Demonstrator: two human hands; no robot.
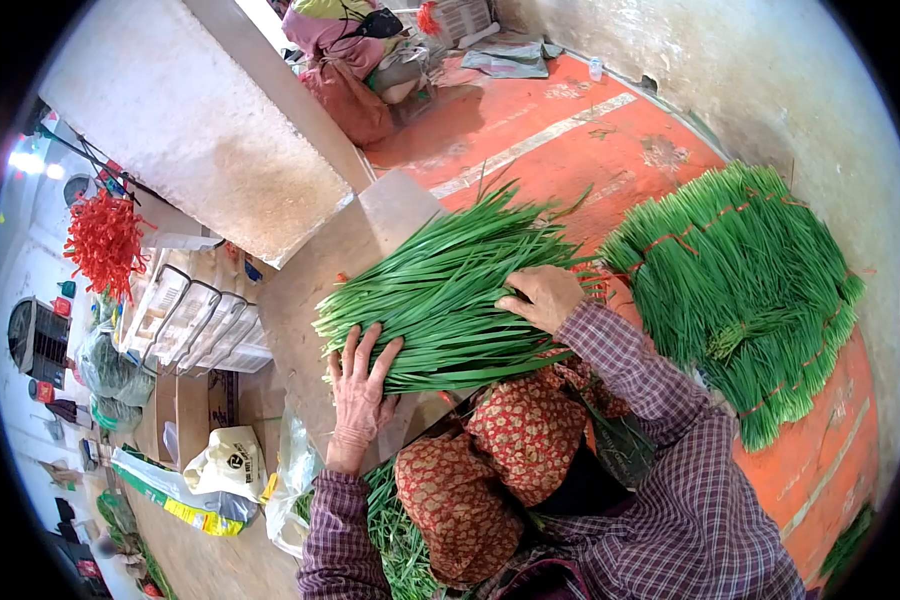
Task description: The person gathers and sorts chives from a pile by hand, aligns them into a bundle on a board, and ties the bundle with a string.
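your left hand (359, 398) spreads over the greens (450, 295) near their pale ends on the board (295, 325); your right hand (550, 297) curls at the leaves, grip unclear. uneven pressure could skew the loose blades.

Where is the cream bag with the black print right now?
In the head view, the cream bag is at the lower left, just left of the clear plastic bag, beyond the left hand.
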